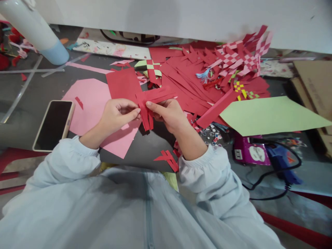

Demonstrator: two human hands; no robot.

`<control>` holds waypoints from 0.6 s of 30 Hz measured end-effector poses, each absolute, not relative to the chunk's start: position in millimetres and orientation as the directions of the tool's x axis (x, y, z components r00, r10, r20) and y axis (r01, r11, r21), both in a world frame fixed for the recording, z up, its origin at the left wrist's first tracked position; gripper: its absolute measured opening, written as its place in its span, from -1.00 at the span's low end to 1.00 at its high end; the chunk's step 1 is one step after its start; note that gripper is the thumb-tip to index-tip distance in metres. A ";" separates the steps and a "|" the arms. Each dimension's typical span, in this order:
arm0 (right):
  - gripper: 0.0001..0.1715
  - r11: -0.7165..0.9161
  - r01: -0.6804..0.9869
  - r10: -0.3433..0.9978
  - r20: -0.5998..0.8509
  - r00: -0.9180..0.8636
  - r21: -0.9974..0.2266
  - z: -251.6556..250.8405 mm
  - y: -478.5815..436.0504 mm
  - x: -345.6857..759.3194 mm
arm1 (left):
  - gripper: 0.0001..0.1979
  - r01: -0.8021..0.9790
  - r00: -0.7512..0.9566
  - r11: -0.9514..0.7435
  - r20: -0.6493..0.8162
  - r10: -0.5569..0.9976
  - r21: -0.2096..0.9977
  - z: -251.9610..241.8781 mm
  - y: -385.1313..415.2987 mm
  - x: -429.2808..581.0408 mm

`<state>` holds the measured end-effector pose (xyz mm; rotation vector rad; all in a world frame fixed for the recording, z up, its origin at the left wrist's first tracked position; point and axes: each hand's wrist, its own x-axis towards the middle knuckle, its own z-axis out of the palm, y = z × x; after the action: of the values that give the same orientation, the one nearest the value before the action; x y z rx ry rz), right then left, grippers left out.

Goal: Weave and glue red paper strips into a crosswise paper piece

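Observation:
Between my hands, above the table, is a bundle of crossed red paper strips [144, 116]; some strips hang down and others reach out to the right. My right hand [167, 112] grips the strips where they cross, thumb on top and fingers behind. My left hand [121, 114] is closed at the bundle's left edge, thumb and fingertips pinched on a strip there. Beneath my left hand lie pink paper sheets [88, 119], with a red sheet [123, 83] behind. A small piece of crossed red strips [168, 159] rests at the table's front edge.
A phone [54, 125] lies at left, near a pale bottle [38, 33]. Red strips [186, 83] and woven checkered pieces [233, 58] pile up at the back. Right are a green sheet [275, 116], a purple box [251, 152] and a blue corded tool [282, 164].

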<state>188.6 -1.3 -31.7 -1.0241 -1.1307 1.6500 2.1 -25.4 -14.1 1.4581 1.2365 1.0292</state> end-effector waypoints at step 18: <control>-0.54 -0.096 -0.065 0.937 -0.068 -0.342 -0.993 -33.6 0.5 191.5 | -0.85 0.210 0.204 -0.119 0.075 0.976 0.970 -19.5 -22.7 -0.8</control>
<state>191.5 0.5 -33.6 -1.0254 -1.3546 1.5624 -0.8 -22.7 -19.5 1.5314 1.1703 1.0182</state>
